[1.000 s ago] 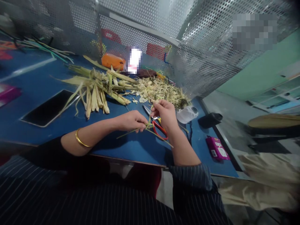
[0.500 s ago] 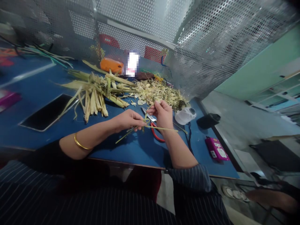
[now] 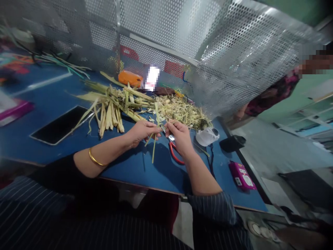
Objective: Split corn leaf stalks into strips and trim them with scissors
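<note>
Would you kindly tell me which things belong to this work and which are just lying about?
Work in hand:
green strips in the left hand, right hand close by
likely scissors, husk bundle, shredded heap

Apparently lying about:
orange pouch
flat black panel
black cylinder
purple packet at right

Dim light leaves soft shadows on the flat blue surface (image 3: 127,170) below the bare left hand (image 3: 144,133) and bare right hand (image 3: 180,135). Glare speckles the silvery perforated metal screen (image 3: 234,45) past the far edge; the surface's left end blurs.
</note>
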`<state>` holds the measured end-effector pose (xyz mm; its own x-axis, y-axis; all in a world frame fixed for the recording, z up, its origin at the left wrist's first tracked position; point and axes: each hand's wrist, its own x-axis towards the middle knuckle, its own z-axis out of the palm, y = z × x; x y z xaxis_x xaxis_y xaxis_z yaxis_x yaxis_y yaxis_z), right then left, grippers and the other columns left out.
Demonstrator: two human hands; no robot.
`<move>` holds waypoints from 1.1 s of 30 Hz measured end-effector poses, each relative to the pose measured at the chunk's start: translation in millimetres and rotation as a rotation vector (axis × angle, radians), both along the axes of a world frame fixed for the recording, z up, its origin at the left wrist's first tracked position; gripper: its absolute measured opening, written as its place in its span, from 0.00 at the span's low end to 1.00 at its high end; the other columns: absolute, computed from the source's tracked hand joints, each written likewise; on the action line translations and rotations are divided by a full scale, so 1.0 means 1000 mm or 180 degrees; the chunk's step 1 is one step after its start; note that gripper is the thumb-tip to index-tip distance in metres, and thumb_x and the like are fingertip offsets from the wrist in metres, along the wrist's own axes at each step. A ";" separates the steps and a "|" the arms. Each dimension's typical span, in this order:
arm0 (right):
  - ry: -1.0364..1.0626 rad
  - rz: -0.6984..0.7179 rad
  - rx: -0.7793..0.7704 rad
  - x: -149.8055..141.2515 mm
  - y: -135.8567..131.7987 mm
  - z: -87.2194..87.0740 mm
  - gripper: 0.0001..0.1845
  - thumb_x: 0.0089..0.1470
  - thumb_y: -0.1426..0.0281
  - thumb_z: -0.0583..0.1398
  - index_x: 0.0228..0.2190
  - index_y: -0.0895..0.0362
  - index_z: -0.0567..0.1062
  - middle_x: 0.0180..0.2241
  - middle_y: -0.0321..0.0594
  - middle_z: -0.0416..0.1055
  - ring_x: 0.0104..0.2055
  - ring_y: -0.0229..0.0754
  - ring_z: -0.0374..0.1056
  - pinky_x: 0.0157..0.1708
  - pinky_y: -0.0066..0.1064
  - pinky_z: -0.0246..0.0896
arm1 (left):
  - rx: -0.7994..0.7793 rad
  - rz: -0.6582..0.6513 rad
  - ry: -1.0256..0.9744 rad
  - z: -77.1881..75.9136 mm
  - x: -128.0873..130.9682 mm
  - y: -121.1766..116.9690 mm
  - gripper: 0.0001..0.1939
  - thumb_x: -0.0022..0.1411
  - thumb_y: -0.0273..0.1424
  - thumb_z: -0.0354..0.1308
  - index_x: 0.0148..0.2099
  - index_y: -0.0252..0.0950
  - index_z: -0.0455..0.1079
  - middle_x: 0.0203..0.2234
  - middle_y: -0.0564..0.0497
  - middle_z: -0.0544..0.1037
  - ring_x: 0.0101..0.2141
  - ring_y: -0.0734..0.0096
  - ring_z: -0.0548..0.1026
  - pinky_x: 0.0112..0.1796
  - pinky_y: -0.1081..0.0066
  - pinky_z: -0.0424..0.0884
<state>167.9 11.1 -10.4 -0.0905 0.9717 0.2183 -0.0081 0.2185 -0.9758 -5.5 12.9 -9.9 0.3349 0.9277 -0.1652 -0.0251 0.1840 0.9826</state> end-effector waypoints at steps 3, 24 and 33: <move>0.0378 -0.0271 -0.0291 -0.002 0.003 -0.006 0.12 0.46 0.61 0.66 0.25 0.58 0.76 0.20 0.32 0.69 0.19 0.31 0.63 0.23 0.26 0.58 | 0.0134 -0.0175 0.0126 0.001 0.000 -0.002 0.12 0.52 0.37 0.65 0.26 0.33 0.75 0.20 0.48 0.76 0.22 0.76 0.70 0.18 0.77 0.53; -0.4684 0.0147 0.3702 -0.013 -0.024 0.000 0.16 0.63 0.73 0.50 0.49 0.57 0.71 0.36 0.45 0.73 0.37 0.44 0.64 0.42 0.40 0.53 | -0.0072 0.1053 -0.0691 -0.006 0.004 0.005 0.12 0.45 0.34 0.70 0.29 0.31 0.75 0.23 0.49 0.78 0.22 0.76 0.73 0.21 0.77 0.63; -0.4790 -0.0187 0.3958 -0.028 -0.017 -0.018 0.13 0.64 0.75 0.48 0.33 0.61 0.72 0.28 0.42 0.69 0.31 0.43 0.60 0.36 0.38 0.50 | 0.0000 0.0981 -0.0565 -0.005 0.006 0.004 0.09 0.47 0.30 0.70 0.27 0.29 0.76 0.22 0.49 0.78 0.23 0.77 0.73 0.26 0.78 0.67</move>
